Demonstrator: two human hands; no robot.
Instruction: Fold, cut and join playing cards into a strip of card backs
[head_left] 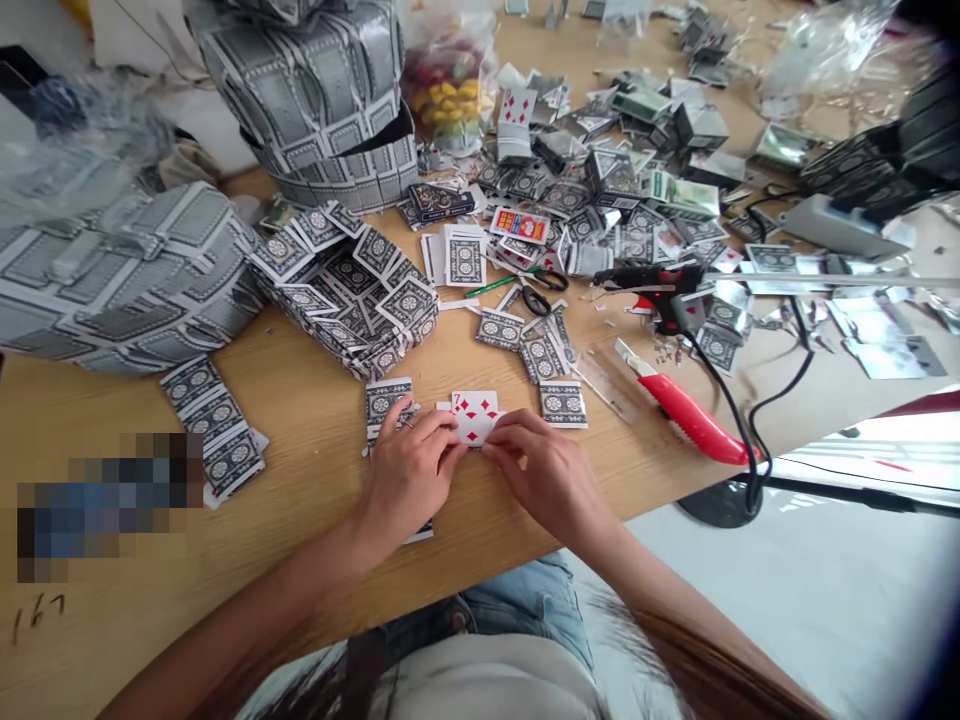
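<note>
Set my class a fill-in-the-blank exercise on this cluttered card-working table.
The left hand and right hand hold a playing card whose corner shows the number ____. That card's red pips are ____. Beside the red utility knife, a black cord leads from a ____. Next to the green pen lies a pair of ____.

Missing words: 7; diamonds; hot glue gun; scissors.

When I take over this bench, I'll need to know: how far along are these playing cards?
The big curved walls of joined cards look finished. In hand, the left hand and right hand hold a seven of diamonds at the table. Still lying out: short strips of joined cards and a heap of opened card packs.
</note>
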